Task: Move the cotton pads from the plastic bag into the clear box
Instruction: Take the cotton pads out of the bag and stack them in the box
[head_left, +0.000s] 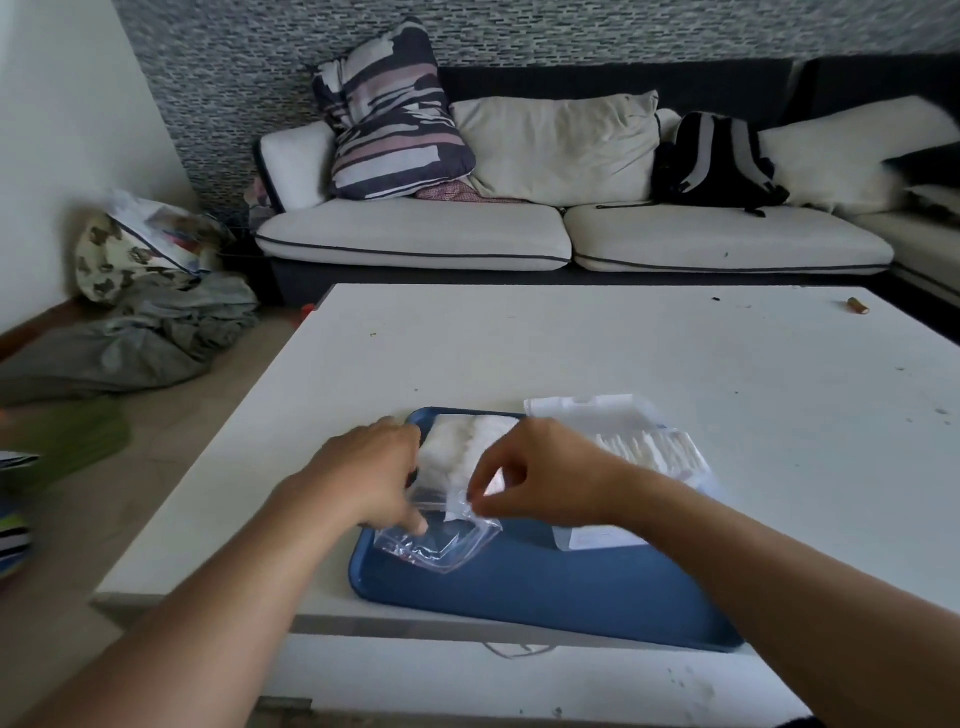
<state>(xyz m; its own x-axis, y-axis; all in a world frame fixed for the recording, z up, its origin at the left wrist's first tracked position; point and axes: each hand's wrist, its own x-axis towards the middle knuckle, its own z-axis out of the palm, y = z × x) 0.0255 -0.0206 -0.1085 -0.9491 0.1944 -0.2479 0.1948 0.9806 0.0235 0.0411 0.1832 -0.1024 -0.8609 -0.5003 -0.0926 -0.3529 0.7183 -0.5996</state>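
Hands work the crinkled clear plastic bag (441, 540) of white cotton pads (465, 441) on the blue tray (545, 587): left hand (371, 473) pins it, right hand (540, 475) pinches its mouth. Opening step, apparently; next, lift pads toward the clear box (644, 447) just beside.

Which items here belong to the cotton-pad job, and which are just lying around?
Job: plastic bag both hands pinch, cotton pads inside it, clear box, blue tray, left hand, right hand.

Lying about: backpack, cushions, small brown object.
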